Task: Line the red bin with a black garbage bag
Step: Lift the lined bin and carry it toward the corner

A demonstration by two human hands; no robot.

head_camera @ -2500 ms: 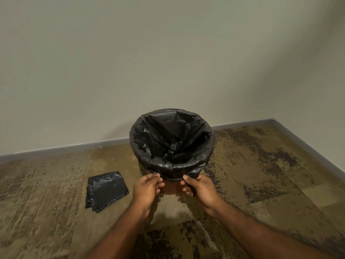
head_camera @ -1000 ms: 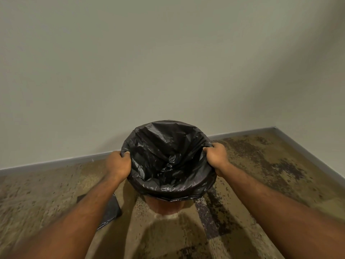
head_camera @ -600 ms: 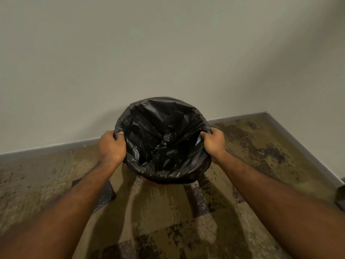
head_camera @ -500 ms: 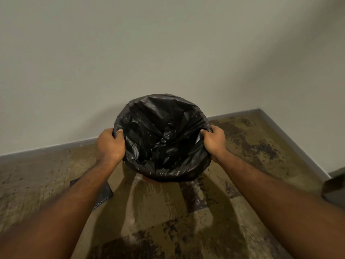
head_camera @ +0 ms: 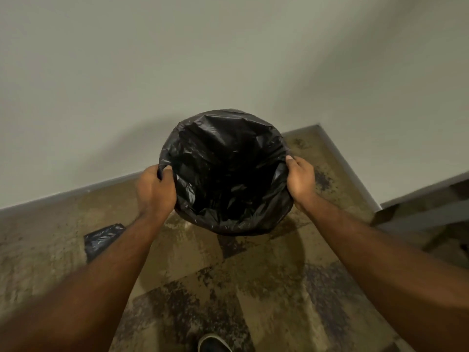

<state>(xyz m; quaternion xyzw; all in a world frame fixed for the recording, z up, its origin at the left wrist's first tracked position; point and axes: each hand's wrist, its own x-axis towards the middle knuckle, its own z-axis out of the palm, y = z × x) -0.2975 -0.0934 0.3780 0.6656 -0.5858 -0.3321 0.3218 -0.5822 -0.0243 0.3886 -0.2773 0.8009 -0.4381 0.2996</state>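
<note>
Hands flank the mouth of the bin, one at each end of a line running straight across its opening, and that left-to-right line is what the next move turns on. The left hand (head_camera: 156, 190) is closed on the black garbage bag (head_camera: 225, 174) at the left side of the rim, thumb over the top edge and fingers curled under the folded-over plastic. The right hand (head_camera: 299, 177) is closed on the opposite side in the same way, thumb tip at the lip. Neither hand is clearly nearer; they sit about level with each other, with the opening between them and slightly ahead, toward the wall (head_camera: 177, 59). The red bin itself is hidden: the bag is draped over its whole rim and hangs down the outside, so no red shows from this angle. The liner sags deep into the middle, dark and creased. By my judgement the lining is nearly done, and what remains is to tug the overhang down evenly on both sides so the rim holds it. A folded stack of spare bags (head_camera: 101, 240) lies on the floor (head_camera: 228, 288) to the left, partly behind the left forearm, well apart from the bin. A shoe tip (head_camera: 213, 344) shows at the bottom edge.
</note>
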